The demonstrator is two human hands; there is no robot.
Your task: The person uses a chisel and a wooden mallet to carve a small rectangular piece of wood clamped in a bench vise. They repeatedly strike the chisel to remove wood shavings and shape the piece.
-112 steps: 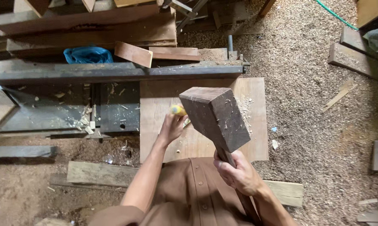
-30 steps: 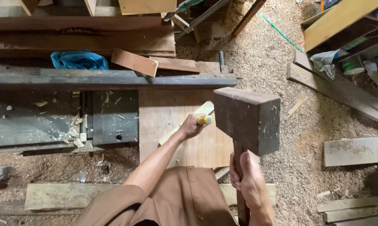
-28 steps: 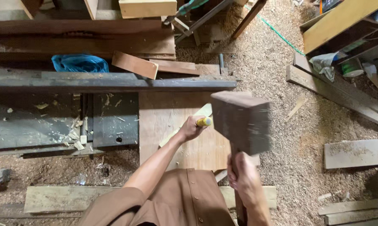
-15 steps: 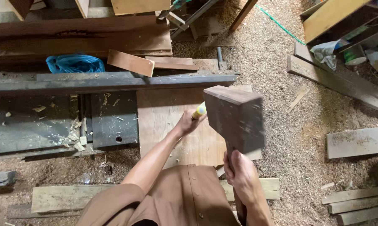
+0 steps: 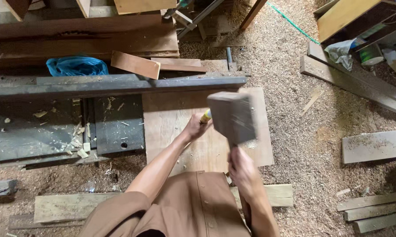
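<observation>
The wooden board (image 5: pixel 180 131) lies flat on the sawdust floor (image 5: pixel 303 131), its far edge just beside the long dark metal beam (image 5: pixel 119 85) that runs across the view. The large wooden mallet (image 5: pixel 232 116) hangs over the board's right half, its blocky head blurred, so edges and grain are hard to make out. The right hand (image 5: pixel 243 169) has its grip wrapped tight around the mallet's handle just below the head; the handle itself is mostly hidden inside the fist. The left hand (image 5: pixel 196 128) reaches forward over the middle of the board, its grip closed around a chisel (image 5: pixel 205 116), of which only a short yellow end shows past the fingers. The blade and the point where it meets the wood are hidden behind the hand and the mallet head. The person's brown shirt (image 5: pixel 193 206) covers the board's near edge. A plank (image 5: pixel 163 202) lies on the floor close to the body, partly hidden by it. Beyond the beam, a blue plastic bag (image 5: pixel 77 66) sits beside a short slanted wood offcut (image 5: pixel 135 65).
</observation>
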